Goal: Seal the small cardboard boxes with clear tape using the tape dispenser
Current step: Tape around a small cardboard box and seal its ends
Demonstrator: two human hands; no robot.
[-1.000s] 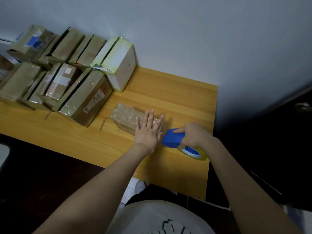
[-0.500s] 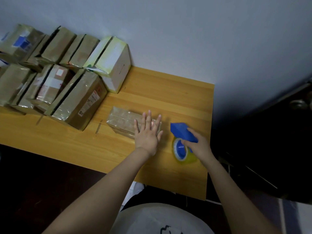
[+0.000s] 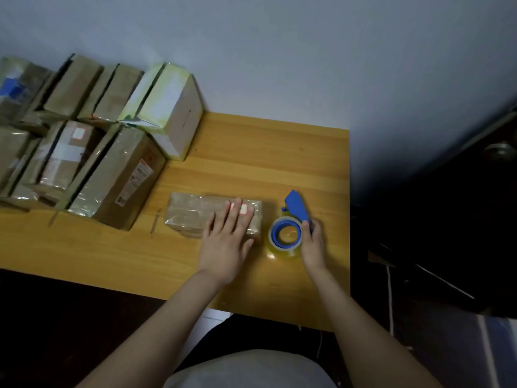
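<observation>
Nearest the camera: two bare forearms reach forward over the near edge of a wooden table (image 3: 251,152).

Left hand (image 3: 226,242): open, fingers straight and together, laid flat on the right part of the small cardboard box (image 3: 193,214). The box lies on the table, just left of the tape dispenser (image 3: 296,205).

Right hand (image 3: 313,243): fingers curled round the right side of the dispenser, which rests on the table with its roll facing up.

Step in hand, as judged: pressing tape down on this box, dispenser parked. No strip is seen running from roll to box.

Next move, as judged: lift the dispenser and bring its front edge to any untaped seam, with the left hand steadying the box. If all seams are covered, set the box aside.

Materials:
- Small box: flat, rectangular, brown card under glossy, wrinkled clear film, with a small red-and-white label near the fingertips
- Dispenser: hard blue plastic with an angular guard; the roll is clear with a yellowish cast
- Table: smooth, orange-toned wood

Further back, left: a stack of boxes (image 3: 120,175), brown and film-shiny, with one pale box (image 3: 170,107) against the plain wall (image 3: 279,51)
</observation>
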